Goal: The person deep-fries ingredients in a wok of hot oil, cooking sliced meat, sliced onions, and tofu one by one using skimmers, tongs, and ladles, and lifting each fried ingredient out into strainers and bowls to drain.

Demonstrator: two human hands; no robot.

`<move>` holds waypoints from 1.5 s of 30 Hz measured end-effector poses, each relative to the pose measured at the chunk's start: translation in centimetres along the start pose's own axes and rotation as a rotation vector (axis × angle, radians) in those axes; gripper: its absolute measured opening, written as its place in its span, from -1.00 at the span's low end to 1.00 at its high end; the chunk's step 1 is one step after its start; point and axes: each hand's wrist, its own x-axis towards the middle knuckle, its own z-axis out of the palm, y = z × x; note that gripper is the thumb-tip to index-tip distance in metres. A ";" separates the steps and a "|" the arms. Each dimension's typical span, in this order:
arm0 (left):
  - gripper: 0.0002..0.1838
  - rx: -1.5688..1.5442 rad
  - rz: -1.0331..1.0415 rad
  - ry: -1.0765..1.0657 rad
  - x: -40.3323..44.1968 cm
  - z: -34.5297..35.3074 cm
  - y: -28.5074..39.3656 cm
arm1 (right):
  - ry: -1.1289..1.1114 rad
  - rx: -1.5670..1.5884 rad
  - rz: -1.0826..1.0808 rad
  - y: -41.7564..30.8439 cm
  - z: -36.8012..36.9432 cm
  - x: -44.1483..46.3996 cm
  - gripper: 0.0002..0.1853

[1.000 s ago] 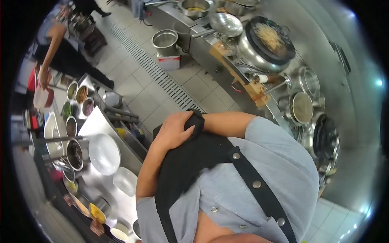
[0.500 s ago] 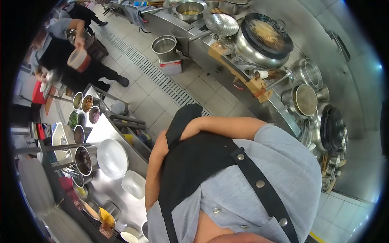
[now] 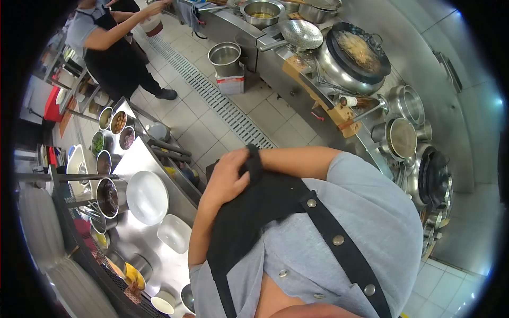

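My left hand [image 3: 228,175] is closed on the upper edge of the black apron [image 3: 244,217] in front of my body. Its thumb and fingers curl around a raised fold of the cloth. From the right, my right forearm [image 3: 297,160] reaches across to the same fold, where dark fabric covers the hand. The right fingers are hidden, so their grip does not show. The apron's buttoned strap [image 3: 338,240] runs over my grey shirt [image 3: 366,212].
At left, a steel counter [image 3: 132,246] carries a white bowl [image 3: 147,197], a square white dish [image 3: 174,233] and several ingredient pots. On the right stove stand a wok [image 3: 358,50] and a skimmer [image 3: 301,34]. Another person [image 3: 114,53] stands beyond, near a floor drain [image 3: 204,90].
My left hand has come up into view on the apron fold. The raised cloth is lower and narrower. The other person has turned and lifted a container toward the stove side.
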 end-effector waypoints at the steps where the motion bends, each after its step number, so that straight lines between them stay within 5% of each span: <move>1: -0.43 -0.022 0.016 -0.019 0.8 -0.2 0.1 | -0.005 -0.002 0.009 0.0 0.0 -0.1 -0.47; 3: -0.43 -0.073 0.043 -0.055 1.8 -0.6 0.9 | -0.022 -0.007 0.034 0.1 0.1 -0.5 -0.46; 7: -0.48 -0.056 -0.292 -0.258 2.6 -0.9 0.0 | -0.070 -0.001 0.084 0.7 0.3 -1.4 -0.45; 22: -0.51 -0.281 -0.338 0.143 -5.8 2.3 -8.3 | -0.197 -0.041 0.137 0.9 0.3 0.6 -0.38; 25: -0.55 -0.046 -0.521 0.104 -9.4 3.7 -12.8 | -0.262 -0.024 0.165 -0.1 -0.3 0.9 -0.36; 28: -0.59 -0.884 -0.886 0.454 -10.0 5.2 -12.7 | -0.146 0.058 0.330 -1.9 -1.8 0.6 -0.28; 30: -0.59 -0.965 -0.927 0.482 -10.0 5.7 -13.6 | -0.015 0.220 0.283 -0.8 -2.6 -0.3 -0.30; 39: -0.58 -0.370 -0.972 0.180 -8.5 5.7 -24.3 | 0.659 0.806 0.279 9.7 -12.2 -2.8 -0.46; 45: -0.58 -0.124 -1.091 0.025 -10.1 5.8 -32.3 | 1.311 1.212 -0.065 14.0 -31.0 -6.7 -0.61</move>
